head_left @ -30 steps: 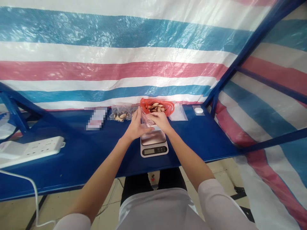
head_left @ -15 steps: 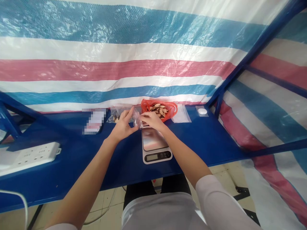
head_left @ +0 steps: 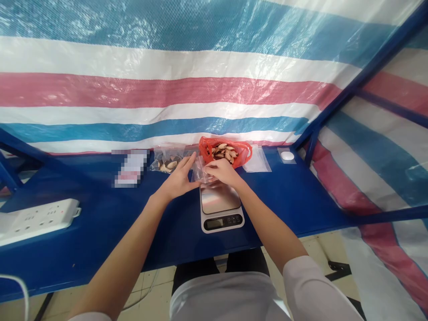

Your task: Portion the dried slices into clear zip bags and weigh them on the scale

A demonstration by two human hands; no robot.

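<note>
My left hand (head_left: 178,180) and my right hand (head_left: 223,171) both pinch a small clear plastic bag (head_left: 200,171) between them, just above the far edge of a digital kitchen scale (head_left: 220,205) with a shiny steel plate. Right behind my right hand sits a red plastic bag (head_left: 224,152) open at the top and full of pale brown slices. A clear bag of the same slices (head_left: 167,159) lies behind my left hand. All of it rests on a blue table (head_left: 100,214).
A white power strip (head_left: 36,217) lies at the table's left end, its cord hanging off. A blurred card (head_left: 129,168) lies left of the bags. Flat clear bags (head_left: 257,161) and a small white round object (head_left: 286,155) sit at the back right. A striped tarp hangs behind.
Both hands with the small clear bag have shifted slightly, from over the scale plate toward its far left edge, then back a little. The view has tilted.
</note>
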